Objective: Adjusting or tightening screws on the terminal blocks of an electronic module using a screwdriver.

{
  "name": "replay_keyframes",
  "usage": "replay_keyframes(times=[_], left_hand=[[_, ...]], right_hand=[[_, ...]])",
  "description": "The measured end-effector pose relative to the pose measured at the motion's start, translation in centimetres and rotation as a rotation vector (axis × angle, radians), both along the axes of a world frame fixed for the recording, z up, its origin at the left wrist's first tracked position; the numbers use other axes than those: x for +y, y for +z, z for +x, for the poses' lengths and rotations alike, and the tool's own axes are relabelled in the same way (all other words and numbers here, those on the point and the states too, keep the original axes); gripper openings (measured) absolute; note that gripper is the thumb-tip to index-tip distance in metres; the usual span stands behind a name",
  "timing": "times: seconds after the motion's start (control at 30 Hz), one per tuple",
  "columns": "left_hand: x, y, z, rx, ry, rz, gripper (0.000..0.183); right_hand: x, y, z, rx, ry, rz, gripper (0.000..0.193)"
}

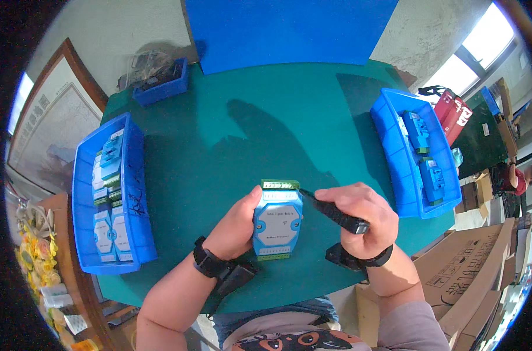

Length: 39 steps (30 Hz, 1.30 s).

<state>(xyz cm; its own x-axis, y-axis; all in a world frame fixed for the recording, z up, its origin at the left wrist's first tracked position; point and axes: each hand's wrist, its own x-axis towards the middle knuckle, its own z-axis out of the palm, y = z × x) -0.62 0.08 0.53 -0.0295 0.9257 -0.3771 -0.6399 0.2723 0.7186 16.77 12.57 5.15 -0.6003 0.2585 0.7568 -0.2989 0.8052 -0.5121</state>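
A light blue electronic module (277,222) with a pale label face and green terminal blocks at its top and bottom ends lies before me, near the front of the green table. My left hand (238,225) grips its left edge, thumb along the side. In my right hand (362,219) is a slim black pen-like tool (334,214); its exact kind does not show. The tool's thin tip points at the right end of the upper green terminal block (280,185). Whether tip and block touch, I cannot tell. Both wrists wear black bands.
A blue bin (138,175) with several modules stands at left; another blue bin (387,143) at right holds modules too. A small blue tray (167,90) with dark items sits at the far left. Cardboard boxes (459,275) lean at lower right. Another person (514,180) is in the right background.
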Motion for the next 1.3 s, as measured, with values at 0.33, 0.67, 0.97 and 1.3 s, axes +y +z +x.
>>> replay_keyframes(times=[0.33,0.67,0.97,1.3], left_hand=[[0.1,0.0,0.0,-0.036,0.006,-0.006,0.053],[0.2,-0.6,0.1,0.057,-0.009,-0.006,0.063],[0.2,-0.9,0.0,0.061,-0.016,0.002,0.063],[0.2,-1.2,0.0,0.069,-0.032,0.003,0.064]], right_hand=[[0.1,0.0,-0.1,0.0,0.021,-0.026,0.027],[-0.3,-0.4,0.1,-0.009,-0.066,-0.15,0.026],[-0.4,0.2,-0.4,-0.012,-0.119,-0.039,0.037],[-0.3,0.1,-0.3,-0.013,-0.138,-0.028,0.037]])
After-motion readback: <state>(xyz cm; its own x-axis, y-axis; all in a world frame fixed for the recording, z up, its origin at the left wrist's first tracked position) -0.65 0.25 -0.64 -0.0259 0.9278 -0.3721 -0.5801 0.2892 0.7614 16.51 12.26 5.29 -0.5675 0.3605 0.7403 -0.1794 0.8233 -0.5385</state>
